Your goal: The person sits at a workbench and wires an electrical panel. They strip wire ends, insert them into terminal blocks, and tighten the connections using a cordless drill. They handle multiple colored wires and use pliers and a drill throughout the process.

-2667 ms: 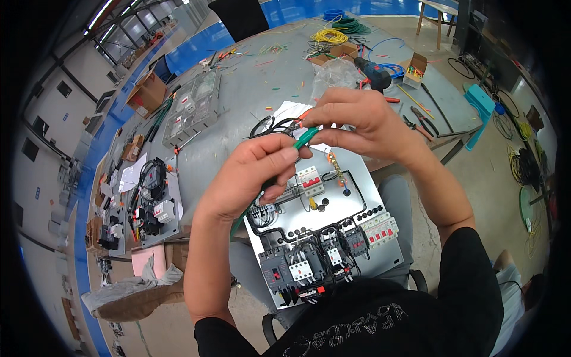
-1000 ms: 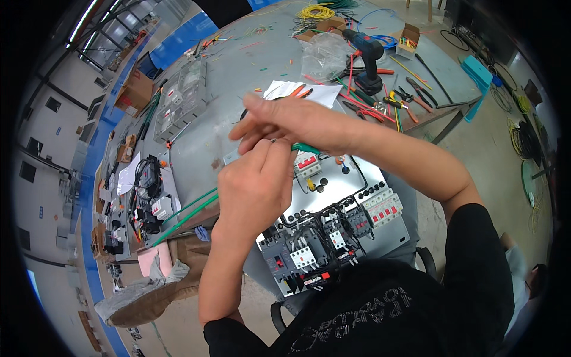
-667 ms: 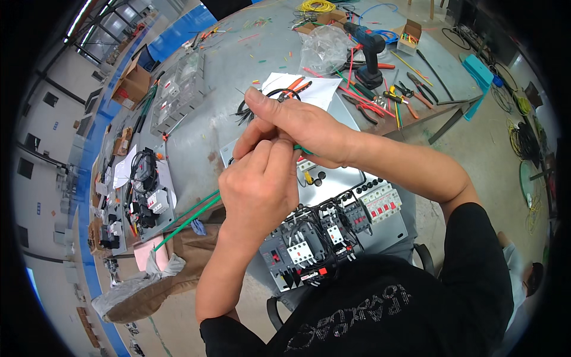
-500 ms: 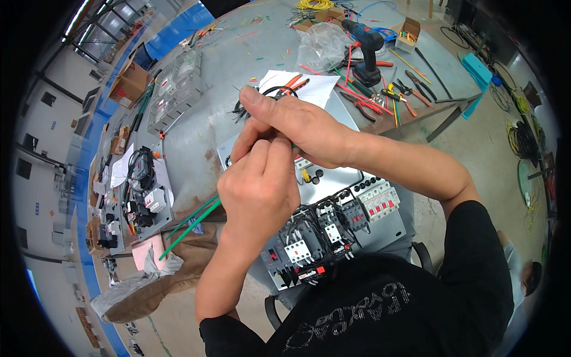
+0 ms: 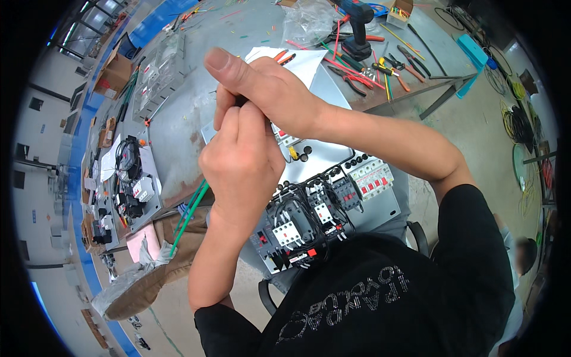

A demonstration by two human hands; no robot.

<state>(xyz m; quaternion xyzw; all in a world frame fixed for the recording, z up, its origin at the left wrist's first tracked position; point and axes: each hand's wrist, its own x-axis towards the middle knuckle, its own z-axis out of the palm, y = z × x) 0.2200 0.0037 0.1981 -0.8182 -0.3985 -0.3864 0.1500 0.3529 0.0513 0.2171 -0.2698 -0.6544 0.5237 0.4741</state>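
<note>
In front of my chest my left hand is closed in a fist. Long green wire trails down from beneath it, hanging past the table edge. My right hand is cupped over the top of that fist, thumb stretched out to the left. Its fingers curl against the left hand, and whatever they grip is hidden. Below the hands, resting on my lap and leaning on the table, is a metal mounting plate. It carries contactors, black wiring and a row of breakers with red switches.
Behind the hands lies white paper. A cordless drill, pliers and screwdrivers crowd the far right of the table. Another wired plate sits at the left, near clear plastic boxes. A brown garment hangs at the lower left.
Both hands, still together, have shifted up and left in the view, while the whole scene has slid the same way. The trailing green wire now hangs more steeply.
</note>
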